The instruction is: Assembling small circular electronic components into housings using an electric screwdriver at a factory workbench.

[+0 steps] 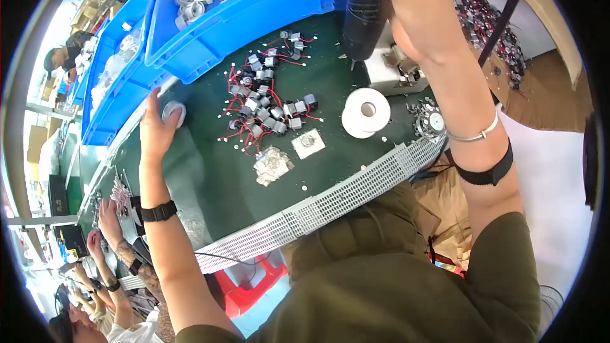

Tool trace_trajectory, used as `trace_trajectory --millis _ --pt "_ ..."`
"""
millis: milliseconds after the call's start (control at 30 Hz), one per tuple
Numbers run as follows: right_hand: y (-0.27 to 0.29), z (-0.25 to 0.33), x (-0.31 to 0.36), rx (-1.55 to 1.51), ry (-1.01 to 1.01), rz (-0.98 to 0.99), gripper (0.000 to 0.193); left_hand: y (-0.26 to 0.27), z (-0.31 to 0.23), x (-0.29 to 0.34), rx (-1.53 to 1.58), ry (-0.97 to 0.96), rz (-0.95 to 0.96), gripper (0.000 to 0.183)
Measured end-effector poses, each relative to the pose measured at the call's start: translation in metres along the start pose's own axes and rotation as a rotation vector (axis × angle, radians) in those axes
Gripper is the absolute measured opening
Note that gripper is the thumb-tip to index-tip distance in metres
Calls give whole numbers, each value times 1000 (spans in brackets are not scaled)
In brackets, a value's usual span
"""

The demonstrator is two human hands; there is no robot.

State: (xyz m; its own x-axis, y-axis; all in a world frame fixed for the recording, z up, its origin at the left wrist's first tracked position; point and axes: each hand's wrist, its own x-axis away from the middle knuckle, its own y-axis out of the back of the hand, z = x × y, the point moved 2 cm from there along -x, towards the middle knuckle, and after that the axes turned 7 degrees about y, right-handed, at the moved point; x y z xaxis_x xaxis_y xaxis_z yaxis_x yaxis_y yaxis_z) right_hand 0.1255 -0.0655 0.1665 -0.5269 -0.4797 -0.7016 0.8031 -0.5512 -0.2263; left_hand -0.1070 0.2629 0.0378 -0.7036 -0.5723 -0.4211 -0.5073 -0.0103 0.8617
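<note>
My right hand (406,3) is wrapped round a black electric screwdriver (364,22), its bit pointing down over the far right of the green table. My left hand (156,130) is at the table's left side, its thumb against a small whitish round plastic part (175,113); the grip's far side is hidden. Between my hands lies a pile of small grey motors with red wires (260,98). Nearer to me are a heap of flat metallic pieces (273,166) and a white square piece (308,144). A white spool (367,112) stands on the right.
Blue bins (248,19) of white plastic parts line the far edge. A white box-like fixture (389,70) and small round parts (429,119) sit at right. A perforated white strip (318,209) runs along the near edge. Other people's arms (130,251) reach in at lower left.
</note>
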Motion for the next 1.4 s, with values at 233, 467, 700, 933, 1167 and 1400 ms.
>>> trace_trajectory --millis 233,467,700,933,1167,1400 --pt "10 -7 6 295 -133 -136 29 -14 -171 -39 110 -269 23 32" --pt "13 -15 6 353 -134 -115 37 -79 -177 -89 -53 -377 288 32" --pt "18 -12 28 210 -145 -188 47 -55 -186 -77 42 -240 278 34" --pt "18 -9 36 201 -165 -238 59 -70 -174 -87 202 -273 369 25" --pt "15 -20 81 616 -210 40 60 2 -204 -60 622 -162 459 22" --pt "-1 -23 104 530 -210 183 37 39 -256 -4 913 -225 568 17"
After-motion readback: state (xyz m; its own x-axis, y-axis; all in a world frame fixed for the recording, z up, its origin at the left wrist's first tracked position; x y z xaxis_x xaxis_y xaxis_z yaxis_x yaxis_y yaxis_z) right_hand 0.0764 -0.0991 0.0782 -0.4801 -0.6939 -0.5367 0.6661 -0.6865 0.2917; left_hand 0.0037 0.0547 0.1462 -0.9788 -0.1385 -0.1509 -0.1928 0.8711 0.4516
